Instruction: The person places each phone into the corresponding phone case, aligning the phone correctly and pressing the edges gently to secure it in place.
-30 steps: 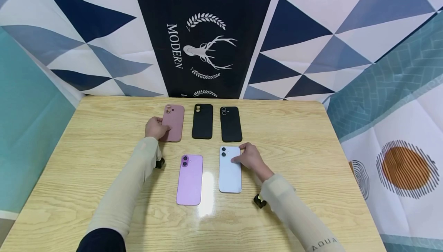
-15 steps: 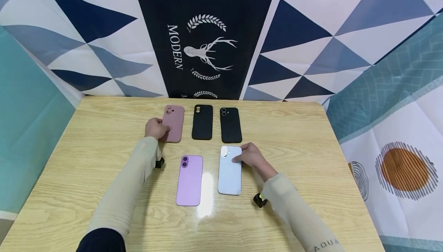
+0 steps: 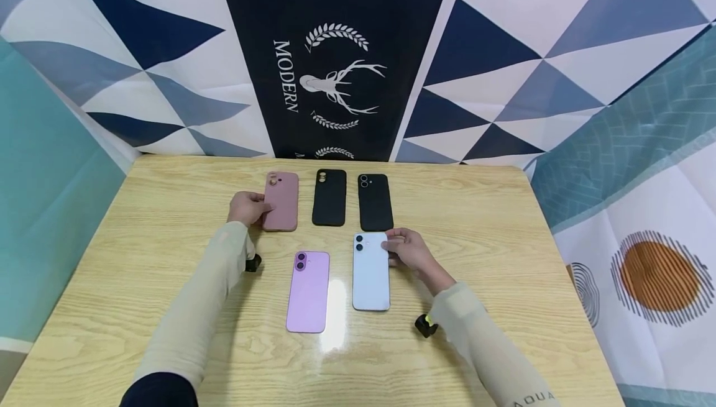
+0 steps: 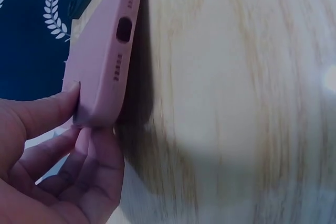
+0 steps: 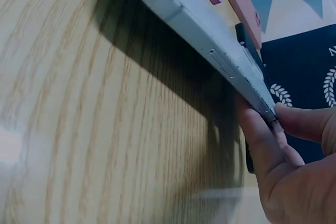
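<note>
My left hand (image 3: 247,208) is at the left edge of a pink phone case (image 3: 281,202). In the left wrist view its thumb lies on the back of the case (image 4: 97,61) and the fingers curl beneath the edge. My right hand (image 3: 413,249) pinches the top right corner of a pale blue phone (image 3: 371,276). The right wrist view shows the thumb on the back of this phone (image 5: 194,30), fingers underneath, with the phone tilted up over its shadow. Between the arms a purple phone (image 3: 308,292) lies back up.
Two black rectangles with camera rings or cutouts lie in the back row: a black phone case (image 3: 329,198) and a black phone or case (image 3: 375,203). All rest on a wooden table (image 3: 475,239). A patterned cloth wall (image 3: 330,84) rises behind its far edge.
My right thumb has slid from the back of the pale blue phone out to its corner, and the phone's tilt has changed. My left hand has shifted slightly left along the pink case's edge.
</note>
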{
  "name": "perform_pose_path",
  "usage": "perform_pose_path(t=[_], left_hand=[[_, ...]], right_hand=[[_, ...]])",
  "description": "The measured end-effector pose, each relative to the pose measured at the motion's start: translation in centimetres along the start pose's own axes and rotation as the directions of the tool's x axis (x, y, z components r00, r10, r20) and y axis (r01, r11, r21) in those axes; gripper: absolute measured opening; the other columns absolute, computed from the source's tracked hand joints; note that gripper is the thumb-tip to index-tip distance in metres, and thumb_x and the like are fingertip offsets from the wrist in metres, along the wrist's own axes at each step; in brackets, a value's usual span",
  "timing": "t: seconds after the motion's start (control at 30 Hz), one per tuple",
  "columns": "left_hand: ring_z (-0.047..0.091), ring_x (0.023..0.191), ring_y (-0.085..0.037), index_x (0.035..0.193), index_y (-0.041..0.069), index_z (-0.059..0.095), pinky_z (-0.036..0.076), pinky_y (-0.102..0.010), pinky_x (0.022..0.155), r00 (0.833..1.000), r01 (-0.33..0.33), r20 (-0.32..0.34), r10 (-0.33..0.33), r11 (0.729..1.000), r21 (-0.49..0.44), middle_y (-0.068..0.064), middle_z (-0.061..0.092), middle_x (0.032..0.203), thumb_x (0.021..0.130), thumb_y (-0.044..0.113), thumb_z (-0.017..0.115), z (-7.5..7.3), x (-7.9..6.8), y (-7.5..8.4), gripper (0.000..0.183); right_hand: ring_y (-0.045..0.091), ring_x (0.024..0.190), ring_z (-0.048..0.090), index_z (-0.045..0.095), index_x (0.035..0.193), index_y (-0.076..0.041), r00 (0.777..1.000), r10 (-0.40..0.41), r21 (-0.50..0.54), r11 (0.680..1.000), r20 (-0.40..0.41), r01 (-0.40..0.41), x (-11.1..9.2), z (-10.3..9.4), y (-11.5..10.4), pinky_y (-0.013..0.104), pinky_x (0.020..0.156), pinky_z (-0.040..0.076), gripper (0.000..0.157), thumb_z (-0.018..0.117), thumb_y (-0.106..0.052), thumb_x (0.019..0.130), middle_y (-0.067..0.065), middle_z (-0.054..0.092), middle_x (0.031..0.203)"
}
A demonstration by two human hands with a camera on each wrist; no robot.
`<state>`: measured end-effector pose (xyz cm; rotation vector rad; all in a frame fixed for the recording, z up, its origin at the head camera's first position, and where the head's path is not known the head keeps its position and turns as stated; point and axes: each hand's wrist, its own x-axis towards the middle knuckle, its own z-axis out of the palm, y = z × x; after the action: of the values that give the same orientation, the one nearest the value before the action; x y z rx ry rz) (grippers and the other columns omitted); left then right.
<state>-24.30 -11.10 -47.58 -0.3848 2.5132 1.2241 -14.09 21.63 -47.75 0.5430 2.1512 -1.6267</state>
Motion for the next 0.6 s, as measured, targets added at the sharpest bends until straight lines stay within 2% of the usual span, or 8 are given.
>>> perform_pose_path(t=[0.13,0.37,0.6], left_hand=[[0.065,0.093,-0.022,0.124,-0.001,0.058,0.052,-0.025,0.073,1.000,-0.010,0.029,0.011,0.999,-0.033,-0.022,0.061,0.121,0.091,0.016,0.061,-0.30,0.25,-0.44,0.038],[0.058,0.068,-0.002,0.123,-0.001,0.059,0.052,-0.018,0.065,0.997,0.020,0.083,-0.009,0.991,-0.132,-0.022,0.061,0.121,0.090,0.014,0.062,-0.54,0.70,-0.72,0.036],[0.056,0.062,0.004,0.125,-0.002,0.057,0.052,-0.015,0.063,0.994,0.012,0.108,0.007,0.985,-0.170,-0.024,0.059,0.122,0.089,0.016,0.063,-1.00,0.31,-0.75,0.041]], right_hand=[[0.010,0.070,0.059,0.047,0.125,0.001,1.000,0.001,0.039,0.999,0.007,-0.001,0.10,0.03,0.12,0.022,0.061,0.055,0.033,0.053,-0.004,0.093,0.012,0.065,0.097],[0.008,0.068,0.059,0.048,0.126,0.003,1.000,-0.028,0.074,0.997,-0.007,0.028,0.43,-0.10,0.58,0.021,0.061,0.055,0.033,0.051,-0.004,0.094,0.014,0.066,0.100],[0.008,0.068,0.058,0.048,0.126,0.002,0.998,-0.025,0.092,0.995,-0.052,0.030,0.64,-0.11,0.58,0.021,0.061,0.054,0.032,0.051,-0.005,0.094,0.013,0.066,0.098]])
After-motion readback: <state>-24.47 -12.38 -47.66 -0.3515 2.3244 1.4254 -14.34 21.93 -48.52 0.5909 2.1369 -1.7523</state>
